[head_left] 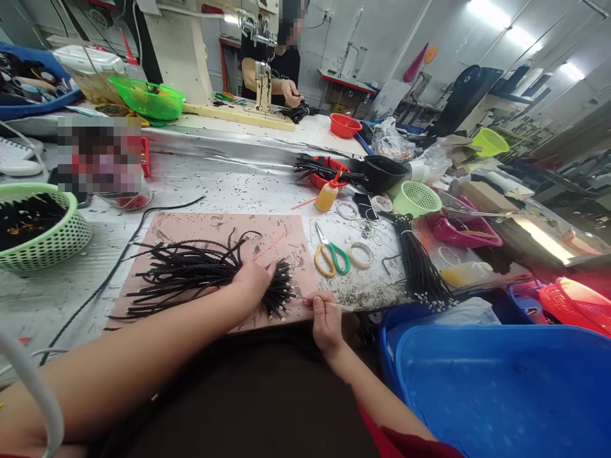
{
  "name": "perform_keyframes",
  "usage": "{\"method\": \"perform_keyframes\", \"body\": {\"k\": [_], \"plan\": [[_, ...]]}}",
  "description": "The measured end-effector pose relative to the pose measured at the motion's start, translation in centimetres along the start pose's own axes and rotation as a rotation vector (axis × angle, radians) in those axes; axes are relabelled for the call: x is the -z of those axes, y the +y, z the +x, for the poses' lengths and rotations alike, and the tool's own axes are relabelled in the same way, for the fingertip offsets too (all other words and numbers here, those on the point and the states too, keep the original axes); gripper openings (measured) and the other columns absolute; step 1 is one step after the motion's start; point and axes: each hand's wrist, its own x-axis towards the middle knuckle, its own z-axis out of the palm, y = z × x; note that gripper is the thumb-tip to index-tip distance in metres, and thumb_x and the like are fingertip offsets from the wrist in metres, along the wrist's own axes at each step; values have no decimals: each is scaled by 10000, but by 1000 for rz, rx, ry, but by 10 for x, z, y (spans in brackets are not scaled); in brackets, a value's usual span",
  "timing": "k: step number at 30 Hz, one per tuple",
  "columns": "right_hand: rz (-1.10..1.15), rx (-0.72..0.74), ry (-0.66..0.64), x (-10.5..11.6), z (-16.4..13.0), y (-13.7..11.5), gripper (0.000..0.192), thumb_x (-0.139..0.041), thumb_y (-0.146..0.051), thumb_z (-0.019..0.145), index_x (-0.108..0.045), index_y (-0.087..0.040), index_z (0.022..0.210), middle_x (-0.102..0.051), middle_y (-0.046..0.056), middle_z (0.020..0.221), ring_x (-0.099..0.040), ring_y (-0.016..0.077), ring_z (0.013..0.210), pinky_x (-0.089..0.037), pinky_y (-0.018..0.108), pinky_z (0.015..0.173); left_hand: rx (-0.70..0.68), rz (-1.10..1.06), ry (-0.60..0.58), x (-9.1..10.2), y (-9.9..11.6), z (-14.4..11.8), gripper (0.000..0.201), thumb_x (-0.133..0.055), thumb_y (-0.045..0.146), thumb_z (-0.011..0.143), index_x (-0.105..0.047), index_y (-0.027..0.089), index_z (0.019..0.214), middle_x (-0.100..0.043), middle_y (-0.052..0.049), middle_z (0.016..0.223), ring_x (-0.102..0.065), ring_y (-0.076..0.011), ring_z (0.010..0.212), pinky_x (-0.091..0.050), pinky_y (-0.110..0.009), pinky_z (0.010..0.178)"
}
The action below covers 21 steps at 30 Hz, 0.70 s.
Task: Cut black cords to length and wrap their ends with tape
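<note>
A thick bundle of black braided cords (186, 270) with pale tips at the right end lies across a pinkish board (229, 222). My left hand (254, 278) is closed over the bundle near those tips. Just right of it, my right hand (327, 318) pinches a thin stick-like thing (340, 307), whose front end points at the cord tips. Whether it touches one of them I cannot tell. Beyond my right hand lie scissors (329, 251) with one orange and one green handle, beside a roll of tape (361, 254).
A glue bottle (327, 196) stands by a red bowl (322, 180) of cords. Another cord bundle (420, 264) hangs over the table edge above a blue tub (501, 381). At left is a green basket (71, 232). A person (272, 70) sits behind a sewing machine (263, 86).
</note>
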Motion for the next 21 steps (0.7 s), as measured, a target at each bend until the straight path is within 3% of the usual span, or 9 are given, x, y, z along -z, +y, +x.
{"method": "perform_keyframes", "body": {"k": [8, 13, 18, 21], "plan": [[-216, 49, -145, -2, 8, -5, 258, -325, -273, 881, -527, -185, 748, -561, 32, 674, -540, 155, 667, -425, 267, 624, 1, 16, 13, -1, -1, 0, 534, -391, 21, 793, -350, 130, 1314, -674, -230, 915, -628, -283, 845, -405, -361, 683], [-241, 99, -164, -3, 7, -5, 246, -332, -255, 880, -536, -185, 762, -575, 34, 679, -544, 154, 664, -429, 262, 626, -1, 22, 24, -3, -1, 1, 541, -396, 22, 783, -354, 124, 1312, -666, -235, 944, -618, -294, 859, -409, -380, 694], [-214, 134, 23, 5, 10, 5, 210, -342, -226, 874, -530, -184, 791, -564, 36, 696, -546, 154, 668, -444, 268, 628, 8, 5, 38, -5, -4, 3, 550, -405, 17, 772, -378, 163, 1302, -681, -211, 898, -624, -286, 840, -429, -377, 675], [-321, 188, 78, 14, 26, 19, 184, -374, -200, 862, -556, -169, 869, -591, 65, 776, -546, 176, 749, -446, 296, 690, 1, 0, 61, -6, -9, 0, 557, -377, 0, 769, -381, 166, 1301, -681, -211, 886, -638, -280, 789, -449, -374, 649]]}}
